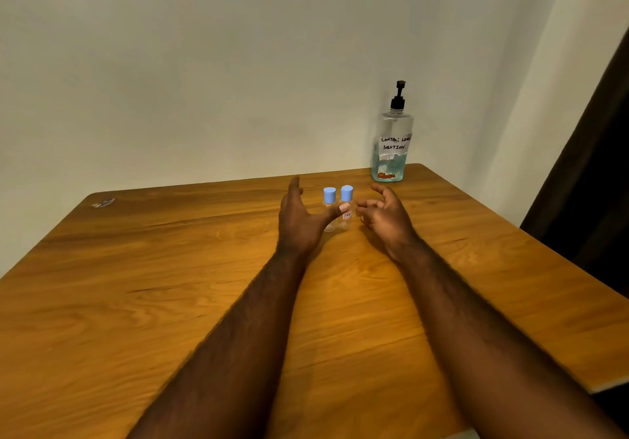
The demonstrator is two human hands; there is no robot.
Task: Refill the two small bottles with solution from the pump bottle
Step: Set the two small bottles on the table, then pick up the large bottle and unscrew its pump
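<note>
Two small clear bottles with blue caps stand upright side by side on the wooden table (170, 285): the left small bottle (329, 200) and the right small bottle (347, 200), which carries a small orange label. My left hand (299, 221) is open just left of them, its thumb crossing in front of their bodies. My right hand (384, 215) is open just right of them, fingers curled, holding nothing. The pump bottle (391, 139) stands at the table's far right corner, clear with a black pump, a handwritten label and blue liquid low in it.
A pale wall runs behind the table. A small scuff or scrap (103, 203) marks the far left corner. The table's right edge drops off beside a dark curtain (599, 183).
</note>
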